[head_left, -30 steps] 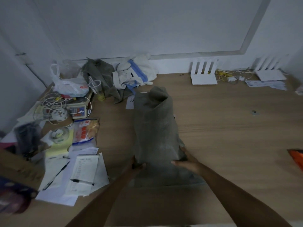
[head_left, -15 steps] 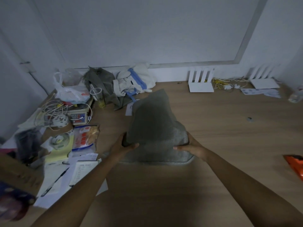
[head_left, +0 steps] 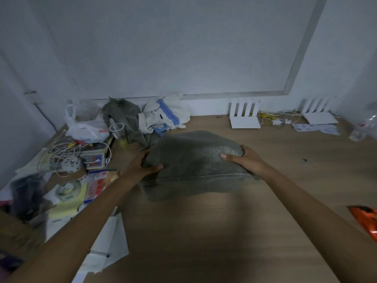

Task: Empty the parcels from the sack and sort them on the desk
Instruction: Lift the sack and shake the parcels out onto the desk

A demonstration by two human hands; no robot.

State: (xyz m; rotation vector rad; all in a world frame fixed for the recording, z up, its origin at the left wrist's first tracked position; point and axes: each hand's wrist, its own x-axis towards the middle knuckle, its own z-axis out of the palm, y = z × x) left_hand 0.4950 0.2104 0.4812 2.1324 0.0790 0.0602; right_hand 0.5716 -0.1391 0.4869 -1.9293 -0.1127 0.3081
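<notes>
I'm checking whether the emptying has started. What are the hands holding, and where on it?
Both hands grip the grey sack: left hand on its left side, right hand on its upper right corner.

Sack (head_left: 195, 160): coarse woven grey cloth, matt, with a stitched hem along its near edge.
Desk (head_left: 204, 231): pale wood-grain surface, smooth, satin sheen.
Left of the sack: thin glossy white plastic bag (head_left: 87, 127); clear plastic cup (head_left: 117, 130); matt white paper sheets (head_left: 108, 248).
Behind the sack: soft white fleecy cloth (head_left: 165, 115) with blue trim.
Right of the sack: glossy orange foil packet (head_left: 367, 219).
</notes>
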